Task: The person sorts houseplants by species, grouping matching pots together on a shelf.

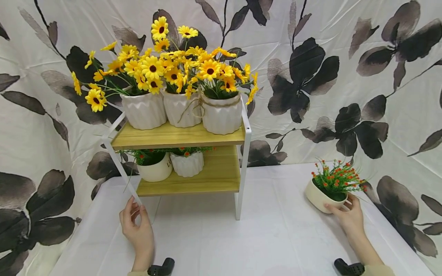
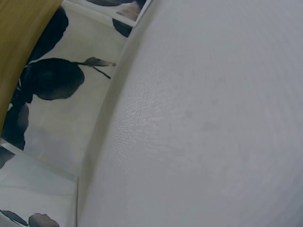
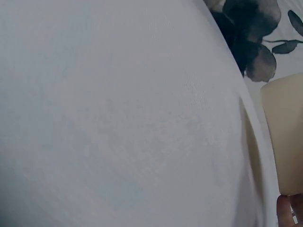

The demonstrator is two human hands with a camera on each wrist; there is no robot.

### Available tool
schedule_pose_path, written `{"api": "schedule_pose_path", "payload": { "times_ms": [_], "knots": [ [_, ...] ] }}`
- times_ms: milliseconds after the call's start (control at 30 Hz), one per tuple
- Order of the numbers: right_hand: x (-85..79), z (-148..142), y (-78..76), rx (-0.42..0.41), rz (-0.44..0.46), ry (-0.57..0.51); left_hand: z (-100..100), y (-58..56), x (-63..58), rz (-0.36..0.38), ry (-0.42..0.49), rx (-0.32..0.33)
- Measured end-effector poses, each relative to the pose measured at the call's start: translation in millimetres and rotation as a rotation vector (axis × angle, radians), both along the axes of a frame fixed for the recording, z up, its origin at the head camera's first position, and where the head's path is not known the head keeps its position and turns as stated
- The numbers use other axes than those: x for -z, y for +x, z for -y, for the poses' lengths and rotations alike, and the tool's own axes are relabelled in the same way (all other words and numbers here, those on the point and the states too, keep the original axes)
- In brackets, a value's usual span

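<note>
In the head view, my right hand (image 1: pixel 350 216) grips the right side of a cream flowerpot (image 1: pixel 319 196) with small orange flowers and green grass. The pot leans a little; whether its base touches the table cannot be told. Its wall also shows at the right edge of the right wrist view, with fingertips (image 3: pixel 285 213) below it. My left hand (image 1: pixel 138 226) pinches the lower front left leg of a two-tier shelf (image 1: pixel 183 138) with wood boards and a white frame. The left wrist view shows part of a board (image 2: pixel 21 42) but no fingers.
Three white pots (image 1: pixel 222 115) of yellow daisies stand on the top board. Below, a cream pot (image 1: pixel 155 171) and a white ribbed pot (image 1: pixel 188 164) sit on the lower board's left part. A white cloth covers the table (image 1: pixel 262 237); a floral curtain (image 1: pixel 345 76) hangs behind.
</note>
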State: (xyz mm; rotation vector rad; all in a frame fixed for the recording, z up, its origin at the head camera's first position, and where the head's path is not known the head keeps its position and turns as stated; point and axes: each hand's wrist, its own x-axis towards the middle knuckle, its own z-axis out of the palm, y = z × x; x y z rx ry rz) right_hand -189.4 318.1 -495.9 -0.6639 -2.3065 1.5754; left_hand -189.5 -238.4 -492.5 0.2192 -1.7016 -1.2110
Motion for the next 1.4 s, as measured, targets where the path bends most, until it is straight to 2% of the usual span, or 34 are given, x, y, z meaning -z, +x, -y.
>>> {"api": "schedule_pose_path", "payload": {
  "times_ms": [200, 567, 800, 967, 1133, 1300, 1400],
  "knots": [
    [-10.1, 15, 11.6, -0.054, -0.053, 0.072, 0, 0.5, -0.2, -0.010, -0.010, -0.006],
    [-40.3, 52, 33.9, -0.083, -0.146, 0.161, -1, 0.5, 0.0, -0.005, -0.002, 0.003],
    [-55.2, 84, 52.3, -0.060, -0.173, 0.140, -1, 0.2, -0.9, -0.008, 0.002, -0.003],
    [-58.2, 114, 66.9, -0.024, -0.289, 0.136, -1, 1.9, -2.6, 0.013, 0.007, -0.001],
    [-58.4, 145, 80.6, 0.004, -0.361, 0.091, -1, 1.8, -2.8, 0.013, 0.002, -0.002],
    [-60.4, 173, 91.8, 0.003, -0.468, 0.061, -1, 1.3, -2.7, 0.006, 0.004, 0.001],
    [-63.9, 188, 98.3, -0.005, -0.504, 0.050, 0, 1.0, -2.7, 0.003, 0.006, -0.004]
  ]
}}
